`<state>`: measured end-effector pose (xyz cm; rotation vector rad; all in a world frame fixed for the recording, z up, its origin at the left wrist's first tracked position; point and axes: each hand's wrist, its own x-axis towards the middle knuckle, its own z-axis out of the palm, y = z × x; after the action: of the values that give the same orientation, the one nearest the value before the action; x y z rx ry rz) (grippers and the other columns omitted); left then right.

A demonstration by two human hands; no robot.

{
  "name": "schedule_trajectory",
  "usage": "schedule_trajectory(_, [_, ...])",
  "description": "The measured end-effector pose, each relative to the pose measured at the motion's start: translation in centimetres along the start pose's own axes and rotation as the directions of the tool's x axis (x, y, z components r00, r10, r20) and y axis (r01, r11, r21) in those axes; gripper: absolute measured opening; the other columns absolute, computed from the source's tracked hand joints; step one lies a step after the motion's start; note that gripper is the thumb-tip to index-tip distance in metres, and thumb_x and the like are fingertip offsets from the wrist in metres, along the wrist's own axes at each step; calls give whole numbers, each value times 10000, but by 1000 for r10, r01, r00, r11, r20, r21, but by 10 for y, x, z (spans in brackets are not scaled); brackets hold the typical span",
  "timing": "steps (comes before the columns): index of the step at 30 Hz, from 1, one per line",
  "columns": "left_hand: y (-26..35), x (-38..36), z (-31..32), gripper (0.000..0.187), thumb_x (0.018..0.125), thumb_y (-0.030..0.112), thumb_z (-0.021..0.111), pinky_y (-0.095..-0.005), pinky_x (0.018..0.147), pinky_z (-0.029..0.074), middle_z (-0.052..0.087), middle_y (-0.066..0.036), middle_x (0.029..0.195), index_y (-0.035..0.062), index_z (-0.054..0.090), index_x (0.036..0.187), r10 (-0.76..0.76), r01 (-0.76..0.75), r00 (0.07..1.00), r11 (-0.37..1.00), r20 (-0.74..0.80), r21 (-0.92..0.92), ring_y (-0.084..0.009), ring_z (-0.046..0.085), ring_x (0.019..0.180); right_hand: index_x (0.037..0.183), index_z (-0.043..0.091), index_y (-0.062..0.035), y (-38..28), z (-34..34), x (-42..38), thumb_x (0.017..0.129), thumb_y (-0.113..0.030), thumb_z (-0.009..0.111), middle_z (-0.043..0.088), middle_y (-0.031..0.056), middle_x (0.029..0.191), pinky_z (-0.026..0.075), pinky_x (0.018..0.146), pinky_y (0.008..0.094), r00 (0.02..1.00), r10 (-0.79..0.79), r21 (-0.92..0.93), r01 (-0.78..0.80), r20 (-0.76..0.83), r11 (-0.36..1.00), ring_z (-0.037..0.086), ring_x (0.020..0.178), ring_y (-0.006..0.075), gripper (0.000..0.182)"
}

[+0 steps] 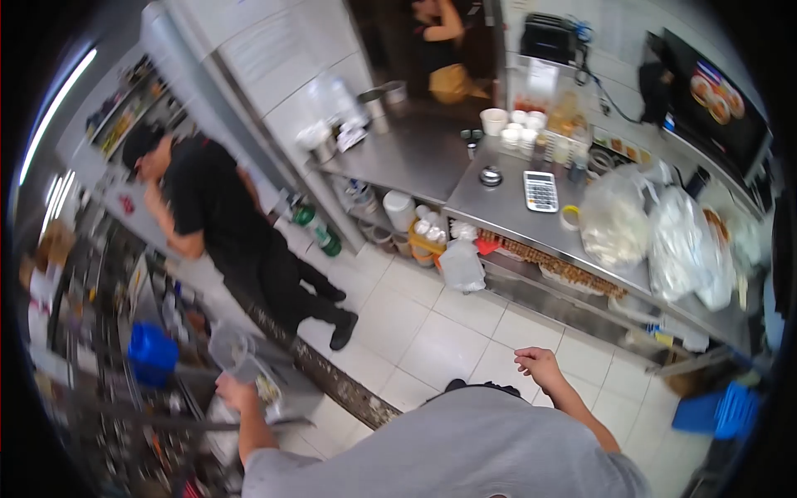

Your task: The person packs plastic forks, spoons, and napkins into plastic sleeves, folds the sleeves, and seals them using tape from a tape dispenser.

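Note:
On the left side, my left hand (237,392) is closed on the lower edge of a clear plastic container (230,347) with something pale inside. Beside and below it is a metal counter (290,397) with a tray of food bits. My right hand (538,365) hangs over the white tiled floor (440,344), its fingers loosely bent and apart, holding nothing. The steel counter nearest to it carries a calculator (540,192), a call bell (491,176) and filled plastic bags (613,217).
A person in black (220,199) stands at the left. Another person's arm (446,22) shows behind the pass window. A green cylinder (318,231) stands by the wall, a blue container (153,354) at the left, a blue crate (736,411) at the lower right.

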<state>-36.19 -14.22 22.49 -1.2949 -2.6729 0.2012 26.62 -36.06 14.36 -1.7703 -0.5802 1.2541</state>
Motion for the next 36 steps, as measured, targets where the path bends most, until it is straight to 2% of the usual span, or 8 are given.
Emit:
schedule_trajectory(1, [-15,43,51,800,804,419,683,-636,983,335,325,-128,1477,117,304,1440,-95,97,925,995,-369,-12,-341,266,1370,1042,667,12,3,4,-2,840,-74,628,683,64,853,495,606,259,999,13,55,-11,-36,998,628,722,125,223])
schedule_trajectory(6, [-12,111,68,331,921,287,540,-322,631,528,683,-100,807,18,656,768,-191,106,904,967,-382,-232,-283,679,754,1039,677,-7,41,-4,-21,837,-107,641,685,65,809,511,634,268,997,-41,-59,37,-62,998,642,697,129,228])
schedule_trajectory(7, [-39,156,103,283,909,229,534,-339,641,530,676,-92,817,12,668,786,336,-178,917,827,-215,534,-270,676,785,1032,682,-13,43,-14,-29,835,-115,631,688,76,795,515,645,276,994,-65,-119,54,-87,991,648,694,136,228])
schedule_trajectory(9, [-32,140,90,215,893,179,528,-334,740,505,655,-109,928,17,647,968,-187,173,982,952,-34,-254,-230,639,882,1027,688,-28,60,-39,-41,824,-141,626,691,97,770,523,672,289,984,-96,-194,65,-153,979,660,689,149,240])
schedule_trajectory(14, [120,-43,172,334,865,218,585,-366,880,425,555,-165,1116,15,551,1128,343,-311,933,921,109,-236,-283,526,1059,1042,683,-27,108,-123,-95,845,-138,647,679,58,775,510,605,263,929,-8,-4,8,-371,1000,634,678,108,229])
schedule_trajectory(20, [343,-426,206,591,831,264,653,-405,1048,330,434,-232,1343,12,436,1320,865,-654,150,451,480,-608,-346,390,1272,1089,660,-15,175,-217,-222,854,-142,636,679,55,856,501,639,274,817,91,146,-9,-569,989,608,709,113,269])
schedule_trajectory(24, [438,-744,30,552,858,243,636,-391,1075,340,467,-209,1375,58,464,1349,709,-501,-694,-598,-123,-625,-347,440,1277,1138,627,-1,225,-297,-321,846,-131,623,664,67,855,489,644,276,671,235,346,34,-703,938,594,703,127,320])
schedule_trajectory(36, [485,-1051,-106,303,851,151,608,-376,888,489,653,-182,1099,75,645,1142,446,-348,-895,-700,-1,-624,-318,631,1020,1148,605,13,346,-463,-398,881,-94,563,676,71,927,472,652,250,464,542,711,403,-701,575,607,747,127,291])
